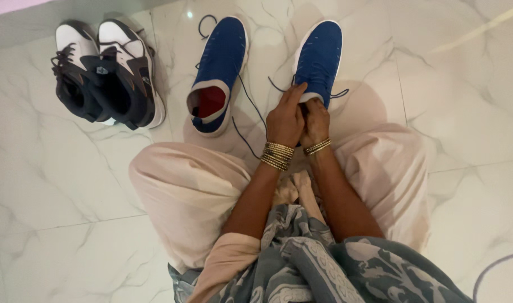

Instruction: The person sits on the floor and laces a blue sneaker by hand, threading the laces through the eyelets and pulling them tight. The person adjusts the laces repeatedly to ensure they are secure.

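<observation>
Two blue sneakers lie on the white marble floor in front of my knees. The right blue sneaker [319, 56] has its heel opening under both my hands. My left hand [285, 118] grips its tongue and collar, fingers curled over the edge. Pressed against it, my right hand [316, 120] holds the same opening from the right side. Both wrists wear gold bangles. The left blue sneaker [220, 70] lies apart, untouched, its red lining showing and its dark laces [248, 106] trailing loose across the floor.
A pair of white, navy and brown high-top sneakers [107, 70] lies at the upper left. My knees in pale trousers [183, 191] spread across the middle, with a grey patterned cloth [324, 269] below. A thin cable [495, 266] curves at the lower right.
</observation>
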